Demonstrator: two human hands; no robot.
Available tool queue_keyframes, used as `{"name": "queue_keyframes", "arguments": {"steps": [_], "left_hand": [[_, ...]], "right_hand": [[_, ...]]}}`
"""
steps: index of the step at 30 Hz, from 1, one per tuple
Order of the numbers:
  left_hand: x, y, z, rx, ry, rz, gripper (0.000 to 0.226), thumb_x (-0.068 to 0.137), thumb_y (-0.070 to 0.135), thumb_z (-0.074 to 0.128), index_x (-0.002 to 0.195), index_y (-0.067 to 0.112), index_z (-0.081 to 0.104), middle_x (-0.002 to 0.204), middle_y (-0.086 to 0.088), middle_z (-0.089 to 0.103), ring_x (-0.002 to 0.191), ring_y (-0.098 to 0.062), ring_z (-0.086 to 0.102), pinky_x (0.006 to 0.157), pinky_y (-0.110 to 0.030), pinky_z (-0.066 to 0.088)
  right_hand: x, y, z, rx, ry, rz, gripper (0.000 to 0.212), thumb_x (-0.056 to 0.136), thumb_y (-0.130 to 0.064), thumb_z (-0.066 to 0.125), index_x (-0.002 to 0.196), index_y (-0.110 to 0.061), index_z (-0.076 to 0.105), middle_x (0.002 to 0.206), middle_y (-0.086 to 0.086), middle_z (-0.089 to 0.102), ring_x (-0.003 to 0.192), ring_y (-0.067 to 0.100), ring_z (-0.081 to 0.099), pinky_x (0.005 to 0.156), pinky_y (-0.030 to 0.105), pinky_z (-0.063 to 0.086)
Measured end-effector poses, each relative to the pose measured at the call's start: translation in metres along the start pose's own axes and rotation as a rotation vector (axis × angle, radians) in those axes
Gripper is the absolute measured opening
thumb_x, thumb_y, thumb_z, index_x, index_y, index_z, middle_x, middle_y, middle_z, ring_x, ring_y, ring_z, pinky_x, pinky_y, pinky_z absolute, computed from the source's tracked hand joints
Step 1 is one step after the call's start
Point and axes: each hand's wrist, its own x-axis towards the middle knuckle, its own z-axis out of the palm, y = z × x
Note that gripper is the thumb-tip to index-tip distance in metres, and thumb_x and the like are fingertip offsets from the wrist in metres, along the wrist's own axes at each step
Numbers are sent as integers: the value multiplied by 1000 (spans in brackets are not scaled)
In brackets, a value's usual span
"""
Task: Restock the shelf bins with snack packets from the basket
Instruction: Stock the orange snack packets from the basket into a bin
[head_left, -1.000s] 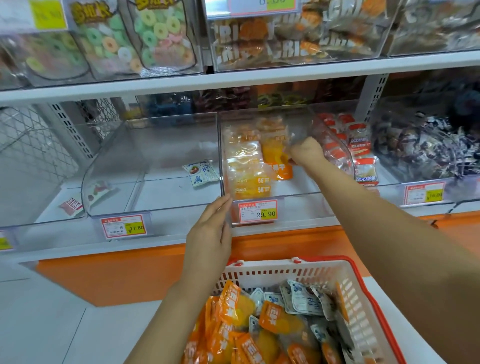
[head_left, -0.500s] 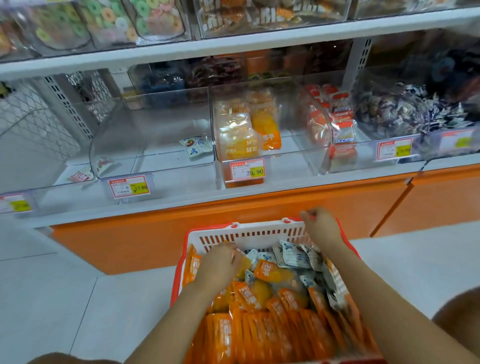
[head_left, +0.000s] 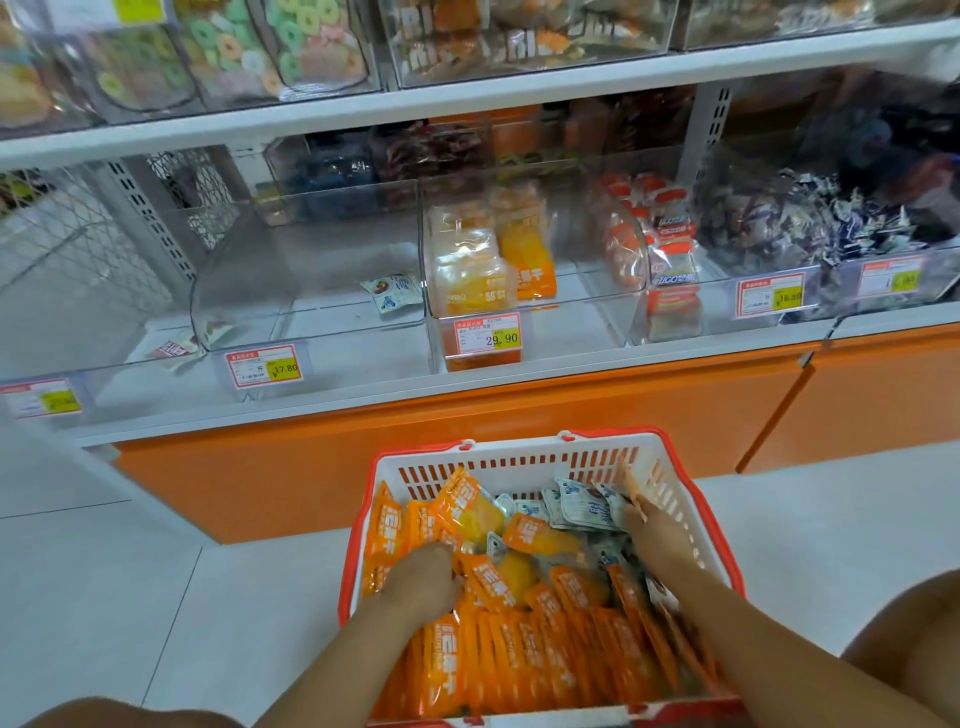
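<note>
A red-and-white basket (head_left: 519, 448) stands on the floor below the shelf. It is full of orange snack packets (head_left: 524, 654), with several white-and-blue packets (head_left: 582, 506) at its far right. My left hand (head_left: 423, 577) is down among the orange packets at the left, fingers curled round some of them. My right hand (head_left: 655, 538) pinches an orange packet (head_left: 631, 480) that stands on edge by the basket's right wall. On the shelf, the middle clear bin (head_left: 571, 317) holds a few orange packets (head_left: 524, 260). The left clear bin (head_left: 311, 322) holds one white-and-blue packet (head_left: 392, 293).
Right of the middle bin are a bin of red-and-white packets (head_left: 670, 249) and one of dark blue wrapped sweets (head_left: 810, 223). Bins of ring sweets (head_left: 234, 52) fill the upper shelf. The orange shelf base (head_left: 467, 447) rises just behind the basket. White floor tiles (head_left: 208, 597) surround it.
My right hand has left the middle shelf bin and my left hand its front edge. Both have dropped into the basket, and my view has tilted down.
</note>
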Motion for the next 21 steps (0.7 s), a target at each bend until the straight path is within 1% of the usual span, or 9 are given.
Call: {"name": "queue_keyframes", "arguments": {"steps": [4,7,10,12,14,15,17,19,21], "left_hand": [[1,1,-1,-20,-11,-7,25,95,29,50,116,18,60,118,-3,61,106,-18,57,86,-26,47],[1,-1,-1,-39,-13,-3,22,95,28,50,111,16,61,114,-3,62,103,-18,58,83,-25,47],[1,0,-2,-48,29,0,23,97,27,47,109,14,62,112,-4,64,101,-18,59,77,-24,45],[4,3,-6,-97,128,-7,27,97,25,47,117,14,62,118,-4,63,105,-18,59,78,-22,43],[11,6,-12,-287,217,-35,33,97,23,49,127,13,59,125,-4,61,105,-20,61,84,-25,46],[15,8,-15,-449,229,-59,32,96,22,51,126,12,60,122,-5,63,97,-21,63,82,-28,49],[21,14,-24,-785,184,-105,25,95,18,54,116,9,66,111,-7,67,86,-23,64,79,-32,52],[25,16,-30,-945,124,-135,17,94,16,56,102,9,69,105,-9,69,95,-23,64,90,-37,51],[26,16,-30,-872,68,-139,13,94,18,56,90,17,68,99,-8,67,96,-23,63,91,-37,49]], "right_hand": [[8,-13,-15,-57,-55,-26,52,102,-25,41,149,-12,25,138,16,49,115,32,54,88,33,44],[23,-11,-20,-82,-32,-70,40,103,-23,37,140,-12,43,122,13,63,74,13,56,58,16,47],[30,-14,-16,-51,41,-32,29,101,-16,39,119,-10,61,111,12,68,78,17,60,67,29,54],[25,-33,-12,-33,81,-68,24,99,-11,44,108,-7,65,106,14,69,85,25,63,66,29,50],[17,-64,-7,-42,59,-216,22,98,-8,46,109,-8,64,107,12,70,94,27,65,74,31,51],[12,-79,-6,-67,50,-306,22,98,-10,45,109,-11,63,107,9,70,93,25,66,74,31,53],[10,-100,-5,-104,78,-433,22,101,-16,43,108,-16,63,105,2,69,85,19,63,63,20,48],[15,-105,-11,-66,100,-403,23,99,-20,47,114,-15,64,108,1,67,87,17,61,66,20,46],[28,-92,-15,-93,95,-277,28,96,-23,53,121,-15,63,112,4,68,89,18,64,70,25,49]]}}
